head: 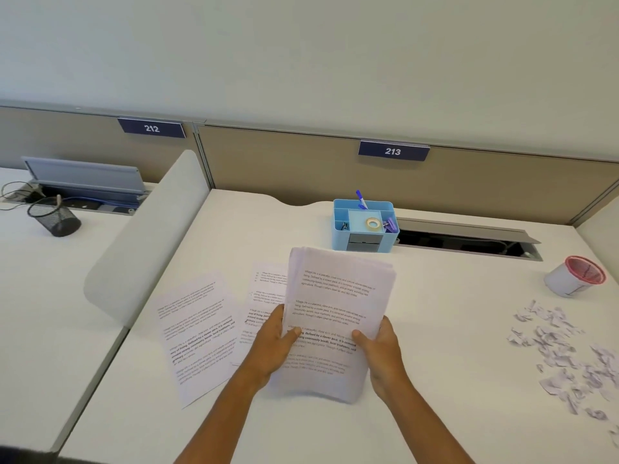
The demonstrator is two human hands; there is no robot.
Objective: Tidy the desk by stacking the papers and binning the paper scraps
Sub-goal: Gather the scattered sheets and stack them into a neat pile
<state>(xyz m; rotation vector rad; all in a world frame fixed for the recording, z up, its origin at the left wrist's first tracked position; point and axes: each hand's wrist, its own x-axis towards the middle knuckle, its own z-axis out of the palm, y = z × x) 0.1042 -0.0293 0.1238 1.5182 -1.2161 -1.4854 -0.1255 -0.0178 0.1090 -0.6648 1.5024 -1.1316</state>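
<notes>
Both hands hold a stack of printed papers (338, 296) upright over the white desk (301, 430), its lower edge near the desk top. My left hand (276, 343) grips the stack's left edge with the thumb on the front sheet. On the right edge, my right hand (383, 349) grips the same way. A loose printed sheet (197, 333) lies flat to the left, and another sheet (264, 289) lies partly hidden behind the stack. Several torn paper scraps (566, 356) are scattered at the right. A small white bin with a red rim (576, 276) lies tilted on its side at the far right.
A blue desk organiser (365, 226) with tape, clips and a pen stands behind the stack. An open cable slot (469, 242) runs along the back. A grey divider panel (147, 236) separates the neighbouring desk, where a black mesh cup (55, 217) stands.
</notes>
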